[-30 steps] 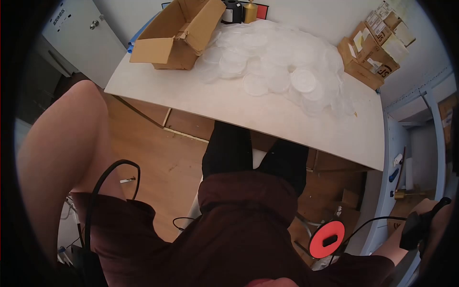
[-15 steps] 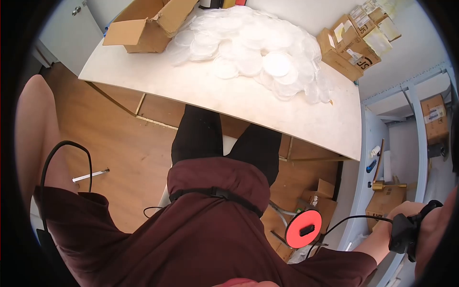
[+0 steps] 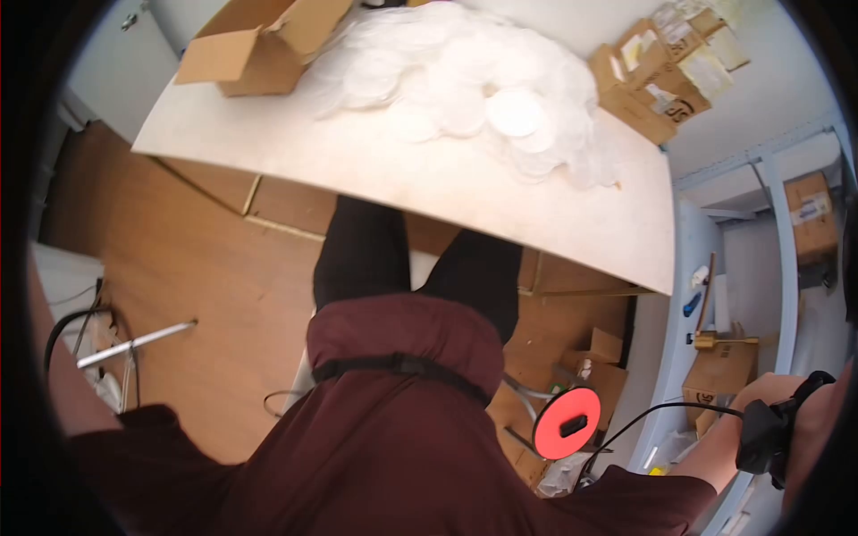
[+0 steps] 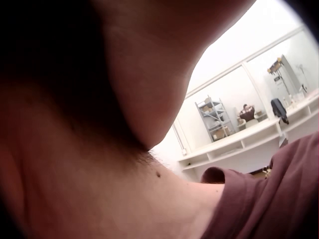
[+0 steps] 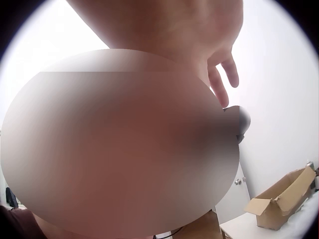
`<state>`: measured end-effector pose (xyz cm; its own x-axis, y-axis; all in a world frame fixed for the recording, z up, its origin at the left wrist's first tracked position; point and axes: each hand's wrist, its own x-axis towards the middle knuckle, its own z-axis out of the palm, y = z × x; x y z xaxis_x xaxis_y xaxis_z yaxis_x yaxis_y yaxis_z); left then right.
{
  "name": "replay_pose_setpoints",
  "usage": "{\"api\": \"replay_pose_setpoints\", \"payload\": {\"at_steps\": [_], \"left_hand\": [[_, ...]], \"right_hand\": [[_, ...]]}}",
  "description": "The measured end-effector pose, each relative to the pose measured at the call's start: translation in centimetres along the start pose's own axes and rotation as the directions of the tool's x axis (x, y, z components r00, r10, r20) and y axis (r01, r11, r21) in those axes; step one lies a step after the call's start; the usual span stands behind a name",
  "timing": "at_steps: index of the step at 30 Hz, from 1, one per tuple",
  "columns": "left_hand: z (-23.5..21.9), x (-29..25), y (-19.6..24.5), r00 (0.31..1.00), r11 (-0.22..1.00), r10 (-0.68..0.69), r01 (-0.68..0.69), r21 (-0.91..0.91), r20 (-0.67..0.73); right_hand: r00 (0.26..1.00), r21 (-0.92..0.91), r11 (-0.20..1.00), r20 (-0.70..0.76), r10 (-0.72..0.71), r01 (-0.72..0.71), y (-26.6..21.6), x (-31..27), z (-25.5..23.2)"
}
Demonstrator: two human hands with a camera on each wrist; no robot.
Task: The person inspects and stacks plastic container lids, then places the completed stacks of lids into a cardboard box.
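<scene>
In the left wrist view, part of my left hand (image 4: 159,64) looms close to the camera, its fingers hidden, beside bare skin and dark hair. A maroon sleeve (image 4: 269,194) lies to the right. My right hand (image 5: 217,35) is raised by the head in the right wrist view. Two of its fingers hang nearly straight, their tips close to a dark rounded thing (image 5: 237,119); the thumb is hidden. The head view shows a black wrist camera (image 3: 764,438) on the right wrist, but neither hand clearly. Translucent round plastic discs (image 3: 447,71) lie heaped on the table, away from both hands.
The white table (image 3: 295,138) stands ahead. An open cardboard box (image 3: 259,62) sits at its left end, smaller boxes (image 3: 652,80) at its right. Blue shelving (image 3: 697,241) runs along the right side. A red disc (image 3: 567,422) is beside the seat.
The head view has swung, so table, discs and boxes sit farther left and higher. My left arm has dropped toward the lower left edge. The right wrist stays near the right edge.
</scene>
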<state>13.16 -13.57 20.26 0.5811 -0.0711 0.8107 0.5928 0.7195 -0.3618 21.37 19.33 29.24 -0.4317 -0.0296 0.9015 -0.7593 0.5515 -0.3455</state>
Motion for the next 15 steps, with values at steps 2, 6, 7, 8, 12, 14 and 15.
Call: {"api": "replay_pose_setpoints", "payload": {"at_steps": [2,6,7,8,12,14,15], "left_hand": [[1.0,-1.6,0.5,0.995,0.999,-0.033,0.031,-0.025,-0.096],[-0.7,-0.8,3.0,0.996,0.997,-0.08,0.08,-0.015,-0.031],[-0.7,-0.7,2.7,0.996,0.996,-0.082,0.08,-0.047,-0.038],[-0.6,-0.8,2.3,0.995,0.995,-0.075,0.07,-0.072,-0.065],[0.3,0.4,0.2,0.988,0.994,-0.016,0.0,-0.108,-0.152],[0.8,0.7,-0.5,0.983,0.988,-0.027,-0.001,-0.154,-0.184],[1.2,0.7,-1.2,0.979,0.98,-0.044,0.004,-0.199,-0.198]], "right_hand": [[0.998,-0.071,0.995,-0.005,-0.064,0.063,-0.6,-0.2,-0.8],[1.0,-0.02,1.0,0.026,-0.015,0.016,-0.2,-1.4,-1.8],[1.0,-0.032,0.999,0.0,-0.015,0.015,-0.7,-2.0,-1.7],[0.999,-0.047,0.998,-0.027,-0.037,0.035,-1.1,-2.4,-1.6],[0.984,-0.046,0.989,-0.104,-0.142,0.138,-1.4,-2.2,-1.0],[0.977,-0.078,0.985,-0.137,-0.162,0.152,-2.2,-2.3,-0.9],[0.973,-0.11,0.983,-0.162,-0.162,0.146,-3.0,-2.7,-0.8]]}}
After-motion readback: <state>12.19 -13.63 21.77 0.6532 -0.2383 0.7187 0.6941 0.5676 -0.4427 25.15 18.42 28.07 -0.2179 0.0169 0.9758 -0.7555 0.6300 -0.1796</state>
